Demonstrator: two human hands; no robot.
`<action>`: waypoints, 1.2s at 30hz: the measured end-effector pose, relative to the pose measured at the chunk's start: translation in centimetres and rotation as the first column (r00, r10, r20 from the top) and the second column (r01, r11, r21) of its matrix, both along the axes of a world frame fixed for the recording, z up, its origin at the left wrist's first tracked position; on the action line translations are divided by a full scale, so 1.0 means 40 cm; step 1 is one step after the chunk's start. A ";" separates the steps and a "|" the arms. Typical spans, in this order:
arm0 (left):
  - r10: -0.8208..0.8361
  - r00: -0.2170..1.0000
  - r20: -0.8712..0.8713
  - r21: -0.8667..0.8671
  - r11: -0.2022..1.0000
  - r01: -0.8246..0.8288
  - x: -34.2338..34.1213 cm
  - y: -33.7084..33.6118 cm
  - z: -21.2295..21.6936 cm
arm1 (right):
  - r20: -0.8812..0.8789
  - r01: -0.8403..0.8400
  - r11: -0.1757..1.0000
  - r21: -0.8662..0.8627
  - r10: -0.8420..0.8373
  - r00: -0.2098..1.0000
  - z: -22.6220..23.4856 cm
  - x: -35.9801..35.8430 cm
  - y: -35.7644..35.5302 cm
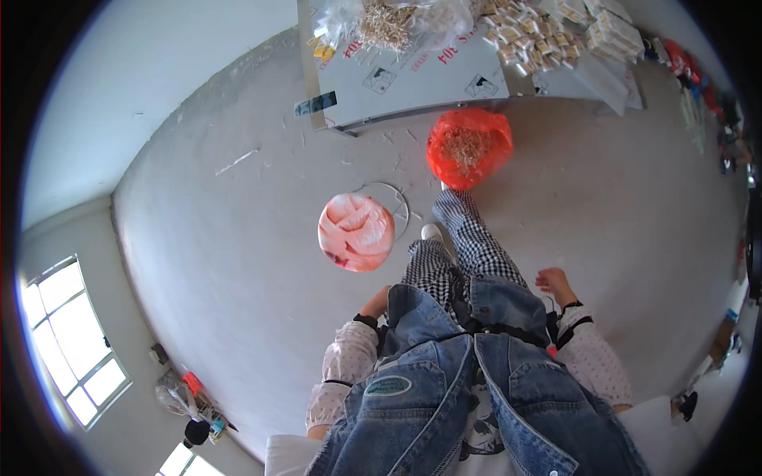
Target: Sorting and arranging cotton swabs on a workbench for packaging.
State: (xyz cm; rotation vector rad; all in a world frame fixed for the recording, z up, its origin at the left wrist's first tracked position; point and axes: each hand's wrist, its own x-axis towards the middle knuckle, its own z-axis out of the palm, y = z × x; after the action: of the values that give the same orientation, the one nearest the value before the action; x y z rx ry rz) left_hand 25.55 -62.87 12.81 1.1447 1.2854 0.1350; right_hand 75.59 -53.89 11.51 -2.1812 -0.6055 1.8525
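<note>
- Pink bag (356,232) sits on the grey floor (238,262), which is easily the biggest thing here. It fills the whole middle of the view, with a few scattered sticks and scuffs on it.
- White table (413,79) is at the top edge. It's piled with clear bags of thin wooden sticks (386,24) on the left and a heap of small boxes (528,36) on the right.
- Denim jacket (468,397) takes up the bottom centre, worn by the person looking down.
- Checked trousers (468,238) come next. One leg stretches out toward the table, and a white shoe (431,232) peeks out beside it.
- Orange bag (468,147) is on the floor just in front of the table. Its top is open and it's full of the same pale sticks. It lies right past the stretched-out leg.
- That pink bag again: it's round and puffy, lying just left of the trousers, near the left arm but not touching it. A thin wire ring (393,202) lies partly under it.
- Right hand (553,280) hangs by the right hip with the fingers loosely spread and nothing in it. There's a dark band on the wrist.
- Left hand (379,301) is mostly tucked behind the edge of the jacket, so I can't tell how the fingers are set. It's the closer of the two to the pink bag.
</note>
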 end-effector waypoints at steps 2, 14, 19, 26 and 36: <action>0.209 0.969 0.133 0.073 0.973 -0.219 -0.014 0.066 0.016 | 0.009 0.096 0.987 -0.127 -0.096 0.995 0.001 -0.008 0.028; 0.516 0.847 -0.129 -0.273 0.803 -0.530 0.009 0.326 0.180 | -0.024 -0.417 0.899 -0.137 0.418 0.908 0.113 -0.200 0.472; 0.410 0.894 -0.183 -0.185 0.878 -0.441 -0.058 0.436 0.212 | -0.013 -0.506 0.851 -0.142 0.510 0.860 0.119 -0.263 0.594; 0.054 0.941 -0.333 -0.458 0.864 -0.212 -0.291 0.723 0.297 | 0.016 -0.339 0.937 -0.088 0.342 0.940 0.134 -0.450 0.677; -0.581 0.584 -0.567 -0.175 0.777 0.604 -0.446 1.099 -0.066 | -0.156 0.120 0.989 0.090 -0.105 0.982 -0.091 -0.907 0.574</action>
State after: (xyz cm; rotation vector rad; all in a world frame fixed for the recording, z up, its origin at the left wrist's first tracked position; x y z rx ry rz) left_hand 7.70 -18.93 10.18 1.6781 1.3503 -0.7803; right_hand 39.29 -30.93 7.87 -1.9504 -0.5203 1.8659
